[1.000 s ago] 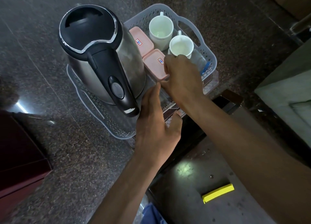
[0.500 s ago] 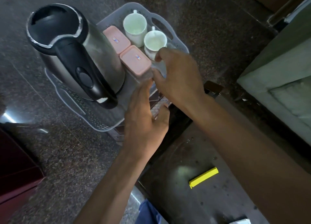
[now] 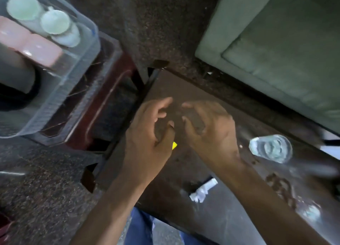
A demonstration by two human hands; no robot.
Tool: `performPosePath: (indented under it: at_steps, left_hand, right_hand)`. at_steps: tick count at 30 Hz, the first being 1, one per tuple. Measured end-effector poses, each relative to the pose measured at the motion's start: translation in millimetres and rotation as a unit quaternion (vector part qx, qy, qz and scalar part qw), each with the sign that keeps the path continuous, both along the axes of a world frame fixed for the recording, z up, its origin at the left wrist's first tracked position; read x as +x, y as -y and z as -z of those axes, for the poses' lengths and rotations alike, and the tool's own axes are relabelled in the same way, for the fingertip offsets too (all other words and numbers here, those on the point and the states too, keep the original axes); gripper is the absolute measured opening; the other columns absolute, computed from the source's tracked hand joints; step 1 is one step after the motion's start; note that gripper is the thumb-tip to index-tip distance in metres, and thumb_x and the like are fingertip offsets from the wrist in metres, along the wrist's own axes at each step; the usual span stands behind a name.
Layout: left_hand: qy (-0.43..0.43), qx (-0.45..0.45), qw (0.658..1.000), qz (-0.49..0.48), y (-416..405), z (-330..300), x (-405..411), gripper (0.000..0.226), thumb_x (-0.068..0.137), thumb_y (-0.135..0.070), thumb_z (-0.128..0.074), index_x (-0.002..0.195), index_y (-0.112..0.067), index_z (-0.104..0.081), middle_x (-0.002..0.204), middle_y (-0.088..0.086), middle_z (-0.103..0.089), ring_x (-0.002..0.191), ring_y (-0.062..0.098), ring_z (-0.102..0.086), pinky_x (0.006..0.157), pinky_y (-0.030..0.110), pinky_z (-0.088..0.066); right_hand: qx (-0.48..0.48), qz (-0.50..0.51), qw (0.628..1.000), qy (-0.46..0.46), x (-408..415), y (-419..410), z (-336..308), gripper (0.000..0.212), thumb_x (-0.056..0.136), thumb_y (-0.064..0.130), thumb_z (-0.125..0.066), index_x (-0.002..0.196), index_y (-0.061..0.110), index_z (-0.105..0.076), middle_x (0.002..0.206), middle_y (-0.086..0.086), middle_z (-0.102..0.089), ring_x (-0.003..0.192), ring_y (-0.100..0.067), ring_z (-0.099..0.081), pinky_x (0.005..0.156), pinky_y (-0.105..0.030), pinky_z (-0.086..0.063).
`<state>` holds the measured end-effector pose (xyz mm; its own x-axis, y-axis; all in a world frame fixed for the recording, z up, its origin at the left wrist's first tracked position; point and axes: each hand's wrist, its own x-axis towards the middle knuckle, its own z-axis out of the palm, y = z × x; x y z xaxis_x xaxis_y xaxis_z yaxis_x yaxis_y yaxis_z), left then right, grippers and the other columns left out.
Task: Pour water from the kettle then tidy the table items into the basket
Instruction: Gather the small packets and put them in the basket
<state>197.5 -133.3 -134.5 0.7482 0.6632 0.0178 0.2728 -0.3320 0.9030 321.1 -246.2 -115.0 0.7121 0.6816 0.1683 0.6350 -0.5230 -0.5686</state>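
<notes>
The dark table (image 3: 230, 217) took up most of the lower right of the view, with a green cushioned seat (image 3: 285, 42) beyond its far edge. At upper left the translucent basket (image 3: 60, 101) sat on a reddish stand (image 3: 103, 104), apart from the table and to the person's left, likely parked there so items could be dropped in without crowding the work surface. Inside it, the kettle (image 3: 14, 75) filled the near-left part, only its grey body and black handle in view; two pink-lidded boxes (image 3: 29, 42) lay just beside it, and two white cups (image 3: 38, 20) stood at the far side, packed close together. Judging by that, most of the tidying looked done.

Loose on the table: a clear glass (image 3: 270, 149) to the right of the hands, a white crumpled scrap (image 3: 202, 191) nearer the person, and a yellow item (image 3: 174, 145) mostly hidden under the left hand — these seemed the leftovers to collect.

Both hands hovered over the table's far-left corner, near each other but not touching. The left hand (image 3: 152, 134) had fingers loosely curled, thumb toward the other hand, holding nothing. The right hand (image 3: 207, 126) was blurred, fingers spread and bent like a claw, empty too — probably lining up for the next pickup, though which item could not be told.
</notes>
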Motion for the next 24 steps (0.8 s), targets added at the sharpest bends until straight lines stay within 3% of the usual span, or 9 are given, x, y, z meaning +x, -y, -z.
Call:
performPosePath:
  at_steps: [5,9,12,15,18,21,24]
  left_hand:
    - [-0.058,0.006,0.991,0.120,76,9,27,0.042,0.094,-0.018,-0.067,0.134,-0.026,-0.074,0.130,-0.018,-0.074,0.124,0.002,-0.068,0.107,0.026,-0.053]
    - [-0.090,0.007,0.976,0.198,124,20,41,0.040,0.094,-0.029,-0.060,0.131,-0.027,-0.075,0.127,-0.019,-0.075,0.122,0.003,-0.068,0.106,0.022,-0.051]
    - [-0.123,-0.016,0.962,0.242,163,33,50,0.040,0.093,-0.030,-0.060,0.129,-0.029,-0.077,0.125,-0.022,-0.075,0.119,-0.002,-0.067,0.103,0.007,-0.045]
    - [-0.152,-0.013,0.944,0.292,195,43,49,0.038,0.094,-0.026,-0.064,0.129,-0.027,-0.077,0.125,-0.021,-0.075,0.119,0.000,-0.068,0.104,0.020,-0.052]
    - [-0.161,-0.011,0.934,0.319,222,50,48,0.035,0.094,-0.025,-0.064,0.127,-0.027,-0.079,0.122,-0.019,-0.076,0.116,-0.001,-0.067,0.102,0.012,-0.047]
    - [-0.165,-0.018,0.925,0.342,248,54,51,0.036,0.096,-0.025,-0.063,0.127,-0.028,-0.079,0.123,-0.022,-0.076,0.118,-0.002,-0.068,0.108,0.024,-0.051]
    - [-0.179,-0.032,0.919,0.348,270,61,53,0.035,0.097,-0.029,-0.062,0.128,-0.035,-0.077,0.122,-0.027,-0.076,0.119,-0.005,-0.068,0.108,0.030,-0.054]
  right_hand:
    - [-0.148,0.019,0.985,-0.084,8,110,18,0.028,0.091,0.019,-0.058,0.110,0.016,-0.078,0.110,0.000,-0.076,0.108,-0.025,-0.069,0.090,-0.043,-0.055]
    - [-0.148,0.056,0.984,-0.088,10,173,26,0.028,0.086,0.010,-0.064,0.108,0.018,-0.079,0.110,0.000,-0.076,0.101,-0.024,-0.070,0.082,-0.041,-0.060]
    - [-0.152,0.103,0.979,-0.092,9,223,32,0.032,0.080,0.004,-0.074,0.109,0.017,-0.078,0.110,-0.003,-0.076,0.099,-0.029,-0.071,0.081,-0.045,-0.062]
    - [-0.191,0.152,0.963,-0.118,2,271,41,0.037,0.079,0.009,-0.078,0.114,0.020,-0.077,0.114,-0.002,-0.075,0.106,-0.030,-0.069,0.085,-0.045,-0.061]
    - [-0.227,0.197,0.943,-0.147,-8,319,51,0.035,0.079,0.014,-0.080,0.112,0.025,-0.076,0.116,-0.002,-0.073,0.109,-0.032,-0.067,0.087,-0.042,-0.061]
    - [-0.303,0.235,0.903,-0.193,-18,369,63,0.047,0.081,0.023,-0.081,0.127,0.028,-0.070,0.135,-0.001,-0.064,0.126,-0.031,-0.056,0.104,-0.044,-0.051]
    - [-0.377,0.280,0.857,-0.213,-31,410,75,0.061,0.081,0.031,-0.083,0.138,0.034,-0.060,0.140,-0.004,-0.058,0.130,-0.032,-0.049,0.105,-0.044,-0.050]
